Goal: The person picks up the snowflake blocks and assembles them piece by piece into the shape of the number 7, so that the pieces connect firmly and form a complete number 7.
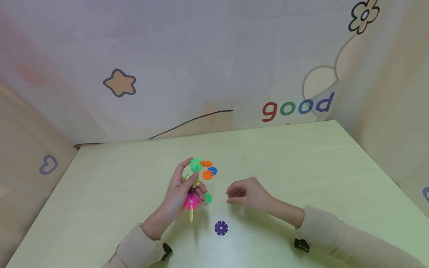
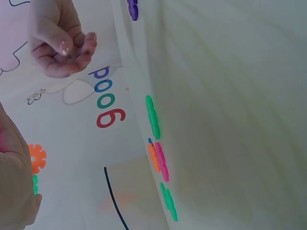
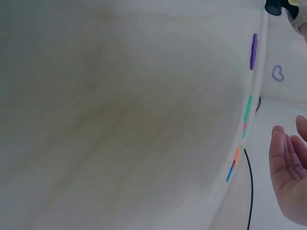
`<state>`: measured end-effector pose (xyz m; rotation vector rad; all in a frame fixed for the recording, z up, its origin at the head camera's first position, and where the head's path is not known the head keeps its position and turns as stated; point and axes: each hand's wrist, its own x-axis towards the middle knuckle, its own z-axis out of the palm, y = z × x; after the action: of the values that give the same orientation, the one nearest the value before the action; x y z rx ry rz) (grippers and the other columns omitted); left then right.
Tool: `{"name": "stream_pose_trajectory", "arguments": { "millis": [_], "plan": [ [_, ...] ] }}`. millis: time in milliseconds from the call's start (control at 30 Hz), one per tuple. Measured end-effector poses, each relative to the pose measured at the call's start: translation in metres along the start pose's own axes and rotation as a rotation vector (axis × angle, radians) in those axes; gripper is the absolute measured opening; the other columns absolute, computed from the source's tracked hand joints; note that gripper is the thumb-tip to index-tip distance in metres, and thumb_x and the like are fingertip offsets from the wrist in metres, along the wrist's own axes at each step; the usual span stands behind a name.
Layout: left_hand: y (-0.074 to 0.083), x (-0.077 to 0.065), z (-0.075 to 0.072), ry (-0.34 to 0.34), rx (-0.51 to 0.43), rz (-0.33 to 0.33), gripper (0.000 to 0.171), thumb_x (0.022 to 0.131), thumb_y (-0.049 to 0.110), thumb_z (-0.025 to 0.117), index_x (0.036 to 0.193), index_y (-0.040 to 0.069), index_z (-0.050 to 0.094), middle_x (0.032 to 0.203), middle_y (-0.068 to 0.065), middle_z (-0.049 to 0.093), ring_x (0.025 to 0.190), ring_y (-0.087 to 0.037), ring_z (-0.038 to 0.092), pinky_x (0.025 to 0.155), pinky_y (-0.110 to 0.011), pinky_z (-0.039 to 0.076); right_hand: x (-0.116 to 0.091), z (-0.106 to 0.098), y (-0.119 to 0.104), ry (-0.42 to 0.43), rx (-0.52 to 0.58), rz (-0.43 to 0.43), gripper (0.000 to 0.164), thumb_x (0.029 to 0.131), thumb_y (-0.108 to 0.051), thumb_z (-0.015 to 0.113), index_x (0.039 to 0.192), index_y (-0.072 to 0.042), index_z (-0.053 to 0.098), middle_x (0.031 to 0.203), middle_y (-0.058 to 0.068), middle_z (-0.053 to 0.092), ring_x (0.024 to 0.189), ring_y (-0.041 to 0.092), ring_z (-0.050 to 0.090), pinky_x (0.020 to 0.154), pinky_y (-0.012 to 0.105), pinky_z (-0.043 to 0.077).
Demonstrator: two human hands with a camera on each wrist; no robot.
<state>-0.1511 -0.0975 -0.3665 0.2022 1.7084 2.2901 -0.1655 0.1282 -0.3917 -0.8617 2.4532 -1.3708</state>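
Note:
My left hand (image 1: 175, 191) holds up a chain of joined notched plastic discs above the table. The chain includes a yellow disc (image 1: 196, 182) under the thumb, a pink disc (image 1: 191, 202) lower down and a yellow one (image 1: 191, 214) seen edge-on at the bottom. At its upper end are a green disc (image 1: 196, 165) and an orange disc (image 2: 38, 158). To the right, my right hand (image 1: 253, 194) hovers over the table, fingers loosely bent, with nothing in it. Between and below the hands lies a purple disc (image 1: 221, 228).
Loose discs lie flat beyond and beside the left hand: a green one (image 1: 208, 198), an orange one (image 1: 207, 175), a blue one (image 1: 213, 171) and a pink one (image 2: 162, 162). The pale table (image 1: 301, 160) meets printed cloth walls (image 1: 187, 67) at the back and sides.

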Motion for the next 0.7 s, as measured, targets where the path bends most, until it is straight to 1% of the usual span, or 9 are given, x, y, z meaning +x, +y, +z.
{"name": "stream_pose_trajectory", "arguments": {
  "millis": [167,267,500,700],
  "plan": [
    [0.001,0.001,0.001,0.019,-0.014,-0.014,0.05,0.098,0.014,0.041,0.141,0.023,0.016,0.064,-0.007,0.061,0.051,-0.013,0.058,0.054,-0.033,0.053,-0.002,0.006,0.002,-0.09,0.016,0.025,0.015,0.076,-0.009,0.073,0.088,0.0,0.068,0.075,-0.002,0.065,0.064,0.007,0.059,0.062,0.022,0.051],
    [0.001,0.001,0.001,0.019,-0.025,-0.024,0.05,0.098,0.014,0.041,0.14,0.024,0.016,0.064,-0.006,0.06,0.051,-0.013,0.058,0.052,-0.03,0.052,-0.004,0.01,0.003,-0.118,0.02,0.024,0.014,0.076,-0.009,0.073,0.087,-0.001,0.068,0.073,-0.003,0.064,0.063,0.007,0.057,0.059,0.023,0.05],
    [0.002,0.001,0.002,0.012,-0.035,-0.027,0.048,0.098,0.014,0.04,0.139,0.026,0.018,0.062,-0.005,0.058,0.048,-0.013,0.055,0.047,-0.025,0.049,-0.007,0.018,0.003,-0.183,-0.017,-0.026,0.015,0.073,-0.006,0.075,0.086,-0.003,0.068,0.07,-0.007,0.062,0.062,0.003,0.053,0.059,0.021,0.049],
    [0.002,0.001,0.002,0.012,-0.028,-0.034,0.048,0.098,0.014,0.039,0.14,0.026,0.017,0.06,-0.003,0.055,0.047,-0.013,0.052,0.046,-0.024,0.048,-0.008,0.025,0.005,-0.241,-0.024,-0.02,0.018,0.071,-0.007,0.076,0.087,-0.006,0.068,0.068,-0.009,0.057,0.06,0.001,0.047,0.056,0.019,0.044]
  ]
}}
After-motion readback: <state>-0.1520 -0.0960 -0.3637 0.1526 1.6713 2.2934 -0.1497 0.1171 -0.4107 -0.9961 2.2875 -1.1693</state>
